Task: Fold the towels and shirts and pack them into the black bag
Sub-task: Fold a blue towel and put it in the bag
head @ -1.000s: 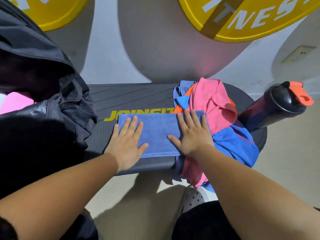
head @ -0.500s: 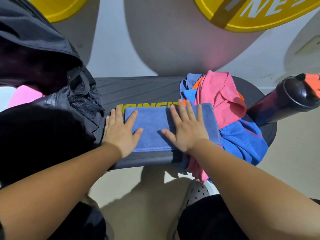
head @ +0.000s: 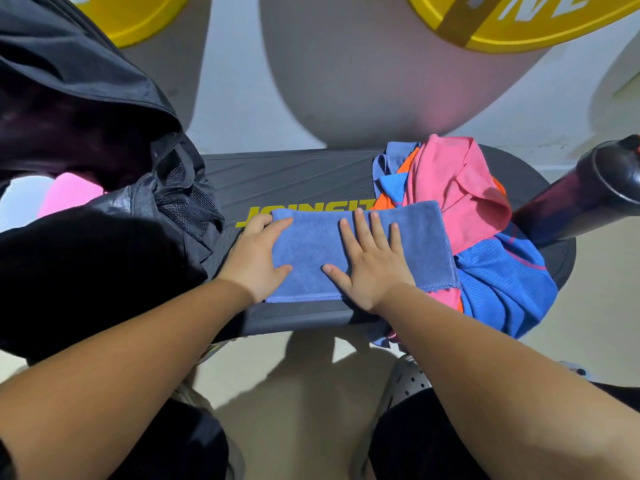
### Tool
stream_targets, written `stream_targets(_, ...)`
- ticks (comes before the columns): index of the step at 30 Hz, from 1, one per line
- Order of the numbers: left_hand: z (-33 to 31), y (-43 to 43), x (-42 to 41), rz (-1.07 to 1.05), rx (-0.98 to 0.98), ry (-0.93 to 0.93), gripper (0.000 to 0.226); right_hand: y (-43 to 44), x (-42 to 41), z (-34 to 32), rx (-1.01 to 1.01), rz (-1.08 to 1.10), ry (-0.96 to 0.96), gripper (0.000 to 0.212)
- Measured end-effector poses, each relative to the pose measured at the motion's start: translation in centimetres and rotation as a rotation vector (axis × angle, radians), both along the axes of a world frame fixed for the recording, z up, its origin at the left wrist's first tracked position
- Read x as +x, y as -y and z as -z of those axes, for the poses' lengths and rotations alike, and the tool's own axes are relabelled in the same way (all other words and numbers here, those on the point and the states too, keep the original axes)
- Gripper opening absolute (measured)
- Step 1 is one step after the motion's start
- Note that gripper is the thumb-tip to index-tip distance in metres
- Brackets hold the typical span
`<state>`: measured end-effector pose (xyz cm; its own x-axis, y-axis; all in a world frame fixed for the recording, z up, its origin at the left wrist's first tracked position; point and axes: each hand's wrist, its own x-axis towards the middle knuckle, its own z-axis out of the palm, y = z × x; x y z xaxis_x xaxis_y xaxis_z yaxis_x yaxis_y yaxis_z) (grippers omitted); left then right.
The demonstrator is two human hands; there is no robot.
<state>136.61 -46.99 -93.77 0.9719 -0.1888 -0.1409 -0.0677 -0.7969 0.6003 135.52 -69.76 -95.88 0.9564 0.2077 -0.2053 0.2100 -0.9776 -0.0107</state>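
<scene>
Blue towel (head: 420, 251) under left hand (head: 255, 258) and right hand (head: 371, 268)

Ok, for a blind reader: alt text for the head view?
The left hand and right hand rest on a folded blue towel on a black bench. Open black bag to the left, crumpled shirts to the right.

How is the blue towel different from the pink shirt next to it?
The blue towel lies flat as a neat folded rectangle; the pink shirt is crumpled in a heap. The left hand and right hand press on the blue towel; neither touches the pink shirt. Both lie on the dark bench, outside the black bag.
</scene>
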Motion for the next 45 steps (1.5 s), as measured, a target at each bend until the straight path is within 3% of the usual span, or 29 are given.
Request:
stream_targets(4,-0.5,0.2,-0.1,-0.119,-0.151,-0.029,0.062,0.1,0.1,0.0,0.006,-0.004,0.003,0.088)
stream_targets(8,-0.7,-0.1,-0.1,-0.156,-0.196,-0.228,0.039,0.1,0.1,0.0,0.026,-0.005,0.010,0.088)
stream_targets(12,-1.4,-0.1,0.1,-0.124,-0.181,-0.226,0.039,0.3,0.1,-0.1,0.034,-0.006,-0.002,0.086)
stream_targets(18,-3.2,-0.6,0.7,-0.073,0.010,-0.137,0.060,-0.9,0.7,-0.4,0.038,0.006,-0.029,0.086)
stream_targets(26,-6.4,-3.3,-0.3,-0.013,0.328,-0.064,0.061,-6.8,1.1,-0.2,0.125,-0.046,-0.107,0.086)
stream_targets(29,-7.3,-3.5,-0.3,0.010,0.351,-0.081,0.063,-6.4,1.5,-0.9,0.278,-0.042,-0.169,0.083)
stream_targets(34,-9.5,-1.2,0.4,0.049,0.285,-0.057,0.051,-2.1,2.5,-5.3,0.766,0.090,-0.297,0.063)
stream_targets(36,-10.1,0.9,0.7,0.054,0.226,-0.039,0.039,0.7,3.5,-7.5,0.780,0.156,-0.308,0.053)
stream_targets(38,-10.4,3.5,1.1,0.070,0.199,-0.052,0.029,3.7,4.3,-9.1,0.783,0.226,-0.330,0.056)
stream_targets(40,-10.1,6.5,1.2,0.100,0.190,-0.067,0.040,6.4,4.7,-10.2,0.851,0.323,-0.408,0.058)
stream_targets(42,-9.4,9.5,1.3,0.118,0.177,-0.092,0.060,8.5,4.4,-10.8,0.975,0.425,-0.491,0.046)
stream_targets(43,-9.0,10.9,1.4,0.122,0.161,-0.104,0.061,9.2,4.2,-10.9,1.050,0.476,-0.521,0.039)
stream_targets(45,-7.8,13.3,1.8,0.124,0.144,-0.121,0.042,10.4,3.6,-10.7,1.170,0.570,-0.579,0.040)
